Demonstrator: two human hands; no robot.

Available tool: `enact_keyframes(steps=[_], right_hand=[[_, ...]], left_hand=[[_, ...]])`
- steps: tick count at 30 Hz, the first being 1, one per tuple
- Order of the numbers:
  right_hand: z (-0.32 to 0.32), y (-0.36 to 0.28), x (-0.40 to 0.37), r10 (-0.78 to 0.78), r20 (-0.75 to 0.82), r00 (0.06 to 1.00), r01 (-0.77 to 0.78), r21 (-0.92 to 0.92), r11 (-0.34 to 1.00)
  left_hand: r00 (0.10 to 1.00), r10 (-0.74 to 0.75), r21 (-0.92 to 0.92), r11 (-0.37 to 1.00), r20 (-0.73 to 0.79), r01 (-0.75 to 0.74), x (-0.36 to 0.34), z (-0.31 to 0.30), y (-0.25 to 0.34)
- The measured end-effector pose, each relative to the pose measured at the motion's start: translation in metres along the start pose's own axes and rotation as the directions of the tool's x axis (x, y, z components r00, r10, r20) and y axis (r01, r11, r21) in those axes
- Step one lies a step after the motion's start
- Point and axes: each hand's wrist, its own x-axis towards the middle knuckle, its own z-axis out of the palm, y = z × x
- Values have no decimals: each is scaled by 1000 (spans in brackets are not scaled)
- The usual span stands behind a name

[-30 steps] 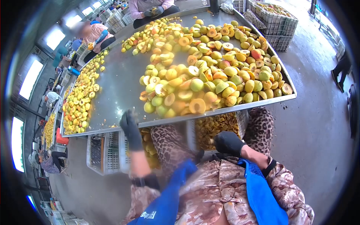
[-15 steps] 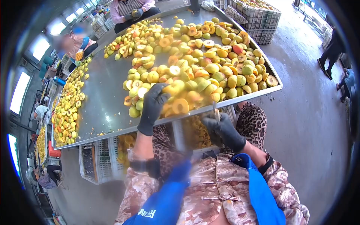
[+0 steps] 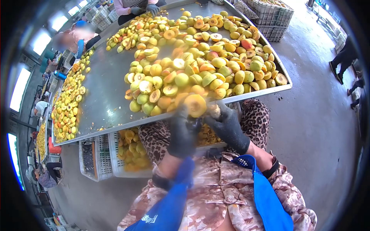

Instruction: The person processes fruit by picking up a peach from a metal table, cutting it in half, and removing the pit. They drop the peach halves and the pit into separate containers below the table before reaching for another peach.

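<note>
My left hand [image 3: 183,133], in a dark glove and blurred, is closed on a halved yellow peach [image 3: 195,106], its cut orange face turned up. My right hand [image 3: 227,127], also gloved, is closed right beside that peach. A short, light brown tool [image 3: 213,110] shows at its fingers; smearing hides its exact kind and whether it touches the fruit. Both hands are just over the near edge of a metal table [image 3: 111,88]. Beyond them lies a big heap of halved peaches [image 3: 181,79], many with pits in their cut faces.
A second row of peaches [image 3: 69,102] lies along the table's left side. Under the near edge stand white plastic crates [image 3: 103,158], one holding fruit pieces [image 3: 133,148]. Stacked crates [image 3: 271,19] stand at back right. Co-workers sit at the far side, one with gloved hands [image 3: 153,8] on the table.
My left hand has come from the heap back towards my right hand, now with a halved peach. My right hand has shifted slightly up to meet it. A co-worker's hand has lowered to the table.
</note>
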Motion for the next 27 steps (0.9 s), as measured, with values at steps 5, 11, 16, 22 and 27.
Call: enact_keyframes(steps=[5,11,16,22,27], right_hand=[[-6,14,-22,151,176,973,-182,175,968],[-6,-15,-13,105,174,979,-112,35,993],[6,5,-10,-41,78,996,36,58,998],[10,20,-6,-159,101,982,173,-154,973],[16,22,-17,-86,161,983,88,-8,996]], left_hand=[[973,214,229,946,89,-230,3,18,-19],[640,543,593,290,544,-751,11,12,-7],[807,397,655,476,436,-588,-8,23,8],[830,497,579,609,254,-542,-14,34,0],[943,273,265,910,192,-318,-12,20,-9]])
